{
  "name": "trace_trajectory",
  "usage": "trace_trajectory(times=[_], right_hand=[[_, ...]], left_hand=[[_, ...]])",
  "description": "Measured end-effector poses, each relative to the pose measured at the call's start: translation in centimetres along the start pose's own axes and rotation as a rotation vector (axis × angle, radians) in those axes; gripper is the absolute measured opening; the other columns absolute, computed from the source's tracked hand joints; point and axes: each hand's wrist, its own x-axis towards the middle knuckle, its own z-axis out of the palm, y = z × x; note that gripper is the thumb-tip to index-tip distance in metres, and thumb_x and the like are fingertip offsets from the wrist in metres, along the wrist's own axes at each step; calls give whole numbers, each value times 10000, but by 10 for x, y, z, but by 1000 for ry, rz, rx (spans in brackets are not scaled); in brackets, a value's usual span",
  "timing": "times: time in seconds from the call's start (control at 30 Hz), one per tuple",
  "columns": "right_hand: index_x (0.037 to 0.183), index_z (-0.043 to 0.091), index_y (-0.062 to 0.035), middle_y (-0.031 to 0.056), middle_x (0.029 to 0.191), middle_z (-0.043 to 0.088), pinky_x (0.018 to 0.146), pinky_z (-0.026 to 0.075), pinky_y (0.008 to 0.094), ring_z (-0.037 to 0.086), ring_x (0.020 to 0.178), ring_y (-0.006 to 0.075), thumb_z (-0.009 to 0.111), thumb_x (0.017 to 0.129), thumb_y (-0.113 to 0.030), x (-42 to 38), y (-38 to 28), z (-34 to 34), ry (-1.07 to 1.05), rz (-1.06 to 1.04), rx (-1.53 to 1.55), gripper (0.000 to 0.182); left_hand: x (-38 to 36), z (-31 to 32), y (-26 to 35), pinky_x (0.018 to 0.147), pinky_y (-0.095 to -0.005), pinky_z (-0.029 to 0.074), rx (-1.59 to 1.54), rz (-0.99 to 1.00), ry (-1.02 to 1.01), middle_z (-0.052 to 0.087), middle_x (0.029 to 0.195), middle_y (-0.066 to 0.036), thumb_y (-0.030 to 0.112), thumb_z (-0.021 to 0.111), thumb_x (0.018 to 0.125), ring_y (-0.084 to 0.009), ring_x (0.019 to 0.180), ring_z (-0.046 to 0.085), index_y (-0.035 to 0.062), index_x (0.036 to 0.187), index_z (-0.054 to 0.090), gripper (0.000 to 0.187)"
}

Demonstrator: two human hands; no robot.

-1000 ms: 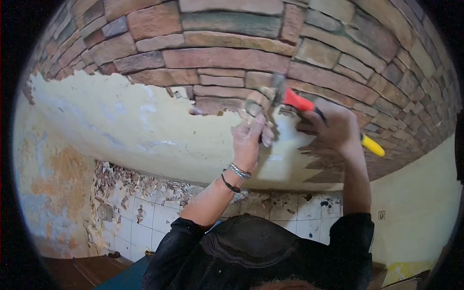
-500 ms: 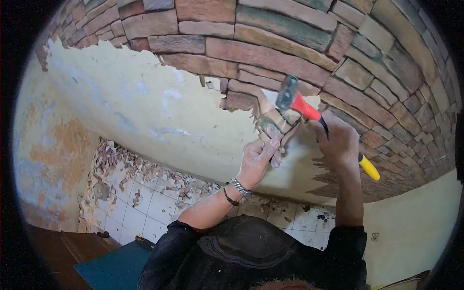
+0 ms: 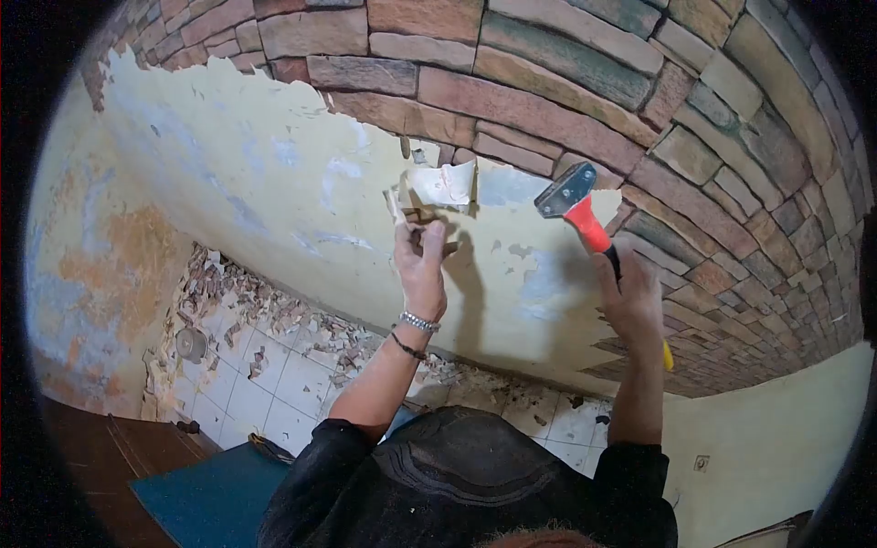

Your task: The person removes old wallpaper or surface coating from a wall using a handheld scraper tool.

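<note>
My left hand [image 3: 423,260], with a silver bracelet and a dark cord at the wrist, is raised in front of the wall. Its fingers are closed on a torn strip of wallpaper [image 3: 443,185], whose pale back curls outward just below the stone-pattern edge. Whether the strip still hangs from the wall is hard to tell. My right hand [image 3: 630,297] grips a scraper [image 3: 585,215] by its red, black and yellow handle. The scraper's wide dark head lies at the torn edge of the stone-pattern wallpaper [image 3: 539,110], close to the wall.
Bare cream wall [image 3: 247,155] with bluish patches spreads below the torn edge. Paper scraps [image 3: 320,333] litter the white tile floor [image 3: 292,388] along the wall. A blue-green panel [image 3: 206,498] lies lower left beside brown wood [image 3: 87,457]. A wall socket [image 3: 702,463] is at right.
My left hand has moved left and up, peeling wallpaper away and uncovering bare wall beneath the scraper. The scraper has shifted slightly right, and its head has turned.
</note>
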Motion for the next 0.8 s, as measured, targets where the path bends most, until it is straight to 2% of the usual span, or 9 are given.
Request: trace_trajectory(times=[0.03, 0.1, 0.13, 0.2, 0.27, 0.37, 0.47, 0.7, 0.8], right_hand=[[976, 536, -49, 199, 771, 590, 678, 465, 487, 603, 776, 399, 566, 914, -264, -2, 3, 6, -8, -4, 88, 225], [999, 532, -48, 199, 784, 591, 673, 463, 488, 601, 770, 405, 564, 916, -251, -6, -1, 15, 44, -61, 50, 222], [1022, 528, -46, 199, 798, 592, 669, 461, 490, 599, 765, 410, 562, 917, -237, -7, -2, 16, 97, -117, 11, 221], [1021, 522, -43, 198, 816, 593, 655, 459, 493, 600, 759, 412, 561, 922, -241, -5, -2, 15, -5, -57, 70, 224], [1017, 525, -44, 200, 789, 590, 632, 461, 494, 604, 743, 401, 566, 924, -252, -6, 1, 19, 67, -120, 49, 231], [1001, 525, -44, 194, 774, 589, 621, 463, 489, 602, 732, 394, 567, 926, -275, -3, -6, 16, 23, -94, 109, 247], [977, 518, -38, 188, 773, 588, 612, 469, 474, 601, 727, 391, 566, 927, -298, 5, -7, 24, 108, -217, 59, 269], [959, 516, -70, 169, 781, 599, 625, 478, 489, 607, 742, 393, 544, 933, -334, 34, -43, 49, 109, -182, 31, 266], [967, 517, -71, 176, 779, 601, 638, 478, 500, 606, 750, 406, 539, 933, -324, 44, -63, 56, 163, -224, 0, 256]], left_hand=[[0, 13, 12, 727, -333, 549, -113, -34, 7, 576, 1032, -44, 253, 588, 947, -135, 891, 593, 75, 1159, 478, 298], [4, 25, 16, 721, -360, 559, -344, -100, -20, 560, 1078, -53, 270, 597, 943, -165, 958, 608, 111, 1217, 389, 379], [5, 31, 21, 721, -360, 559, -345, -101, -19, 560, 1078, -53, 270, 597, 943, -165, 958, 608, 111, 1217, 389, 379], [6, 44, 33, 707, -354, 562, -481, -245, 21, 567, 1049, -51, 272, 616, 931, -154, 943, 616, 120, 1178, 404, 360], [15, 47, 24, 687, -330, 564, -401, -285, 97, 587, 988, -49, 227, 671, 895, -145, 869, 631, 99, 1166, 434, 382], [23, 47, 15, 634, -269, 556, -349, -137, 56, 599, 837, -39, 127, 735, 836, -132, 723, 625, 44, 1122, 528, 363], [18, 43, 24, 619, -266, 553, -279, -117, 114, 610, 849, -40, 139, 737, 835, -126, 699, 608, 47, 1132, 550, 363], [20, 17, 38, 612, -276, 551, -104, -17, 5, 621, 887, -55, 149, 717, 851, -128, 694, 594, 34, 1111, 577, 317], [25, 4, 34, 571, -268, 551, -87, 1, 54, 616, 852, -65, 146, 702, 867, -114, 641, 593, -32, 1059, 568, 294]])
